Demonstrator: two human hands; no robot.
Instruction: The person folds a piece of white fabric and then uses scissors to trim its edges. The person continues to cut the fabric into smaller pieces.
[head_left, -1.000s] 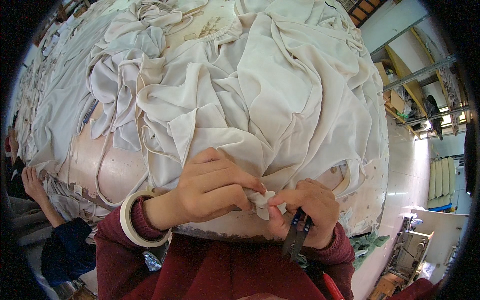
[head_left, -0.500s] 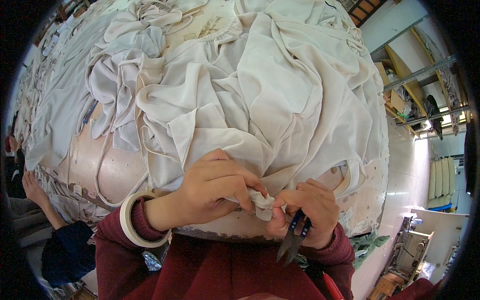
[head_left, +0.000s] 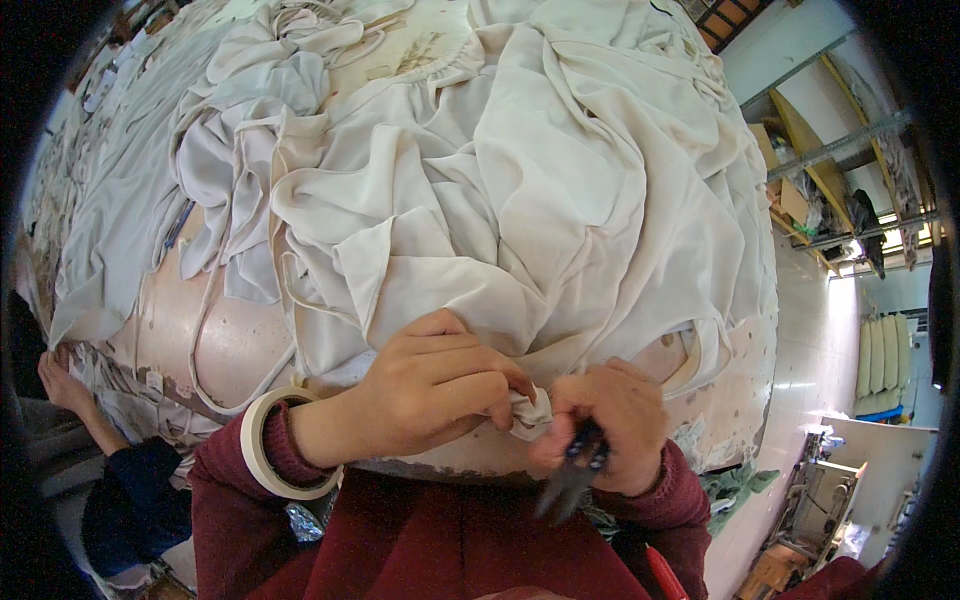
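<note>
A bunched edge of cream fabric is pinched between the thumb and fingers of my left hand. It belongs with or lies against the large rumpled cream cloth behind; the join is hidden by my hand. Close against the bunched edge on its right, my right hand is closed around small dark thread snips, their blades pointing down toward me. Motion blurs the snips and right fingers, so whether the fingertips also grip the fabric is unclear. Around my left wrist hangs a roll of cream tape.
Piled cream garments cover much of the worn table. A blue pen-like tool lies among them at left. Another person's hand touches cloth at the left edge. A red pen shows by my right sleeve. Metal shelving stands at right.
My right hand has turned, swinging the snips slightly left and blurring them. Its fingers have come nearer the bunched fabric. At left, the other person's hand has shifted slightly.
</note>
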